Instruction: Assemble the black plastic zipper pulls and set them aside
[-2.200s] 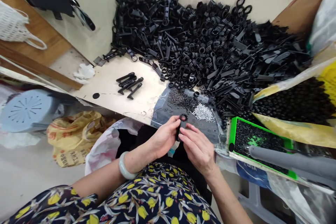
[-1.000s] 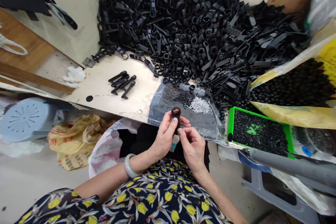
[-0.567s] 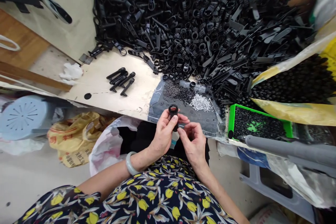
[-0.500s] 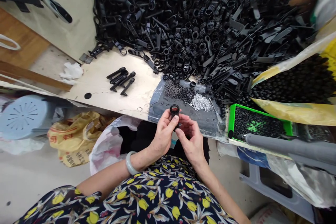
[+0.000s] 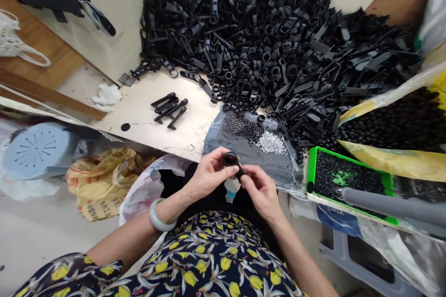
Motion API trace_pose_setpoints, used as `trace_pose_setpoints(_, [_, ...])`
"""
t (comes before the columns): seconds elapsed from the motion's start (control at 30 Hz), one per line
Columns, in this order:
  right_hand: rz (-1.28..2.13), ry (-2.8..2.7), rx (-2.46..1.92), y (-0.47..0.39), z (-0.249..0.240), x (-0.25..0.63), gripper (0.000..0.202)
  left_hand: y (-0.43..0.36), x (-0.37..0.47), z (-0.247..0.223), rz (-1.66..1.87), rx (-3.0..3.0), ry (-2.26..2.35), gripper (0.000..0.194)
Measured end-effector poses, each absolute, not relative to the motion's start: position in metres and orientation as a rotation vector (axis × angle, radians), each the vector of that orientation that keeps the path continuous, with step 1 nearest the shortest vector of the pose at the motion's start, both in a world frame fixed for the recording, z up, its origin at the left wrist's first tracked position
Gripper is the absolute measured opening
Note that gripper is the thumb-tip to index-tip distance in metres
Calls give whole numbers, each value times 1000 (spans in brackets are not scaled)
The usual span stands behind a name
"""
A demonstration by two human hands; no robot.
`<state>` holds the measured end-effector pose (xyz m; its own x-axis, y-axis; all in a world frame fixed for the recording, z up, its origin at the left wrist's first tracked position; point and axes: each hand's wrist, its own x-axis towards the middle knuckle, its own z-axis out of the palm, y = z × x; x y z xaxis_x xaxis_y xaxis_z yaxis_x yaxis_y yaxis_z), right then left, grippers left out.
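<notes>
- Landmark: the grey mat (image 5: 244, 149), which is lying on the bench (image 5: 197, 90) in front of the person.
- Black ring-ended part (image 5: 230, 154): sitting in the hands at the mat's near edge, tilting, ring end to the upper left.
- Left hand (image 5: 209, 171): closing thumb and fingers on the ring end, just before the mat's near edge.
- Right hand (image 5: 261, 190): pinching at the part's other end, near the left hand's fingertips. Cannot tell whether it is also holding some small piece.
- On the mat: silvery pins (image 5: 272, 142) are lying in a loose heap toward the right; small dark pieces (image 5: 237, 124) are spreading beside them.
- Left of the mat: a small group of black handles (image 5: 171, 109) is lying on the bench.
- Beyond the mat: a large heap of black parts (image 5: 244, 46) is reaching its far edge.
- Right of the mat: a green tray (image 5: 311, 167) is holding small black pieces.
- Risk, judged: the part could be slipping off below the mat's near edge if the right hand is pressing off-line, since only fingertips appear to be gripping.
- Risk, judged: pins could be scattering into the dark pieces if knuckles are brushing the mat, nothing visible separating them.
- Risk, judged: parts could be sliding onto the mat if the large heap is being disturbed.
</notes>
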<state>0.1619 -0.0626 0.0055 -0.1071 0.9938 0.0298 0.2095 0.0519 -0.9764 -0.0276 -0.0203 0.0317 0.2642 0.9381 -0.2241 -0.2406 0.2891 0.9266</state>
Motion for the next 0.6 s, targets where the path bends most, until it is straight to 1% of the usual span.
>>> trace_pose_setpoints(0.1, [1352,-1307,-1226,-48,-7,169,36,-19,-17,16,1050,897,950,24])
trace_pose_setpoints(0.17, [1340,-1338,-1243,-38,-11,176,33,-13,-16,13,1026,985,933,28])
trace_pose_setpoints(0.2, [1269,-1387,-1272,-34,-12,181,31,-8,-18,14,1009,1059,912,36])
trace_pose_setpoints(0.27, [1013,-1565,-1340,-26,-11,191,27,12,-26,18,1037,1261,900,52])
trace_pose_setpoints(0.3, [846,-1689,-1378,-23,-11,195,24,26,-31,20,1082,1391,937,54])
trace_pose_setpoints(0.33, [673,-1826,-1408,-20,-11,198,22,43,-36,22,1145,1536,1011,47])
trace_pose_setpoints(0.4, [372,-2073,-1438,-16,-13,200,21,80,-42,23,1162,1884,1228,22])
trace_pose_setpoints(0.43, [263,-2157,-1448,-14,-14,200,24,98,-43,22,1095,2070,1312,18])
trace_pose_setpoints(0.5, [151,-2234,-1476,-15,-17,199,36,129,-39,18,857,2432,1391,24])
trace_pose_setpoints(0.53, [140,-2232,-1501,-17,-17,199,43,142,-36,16,742,2561,1389,22])
trace_pose_setpoints(0.6, [163,-2174,-1567,-24,-17,201,51,159,-28,12,590,2705,1349,10])
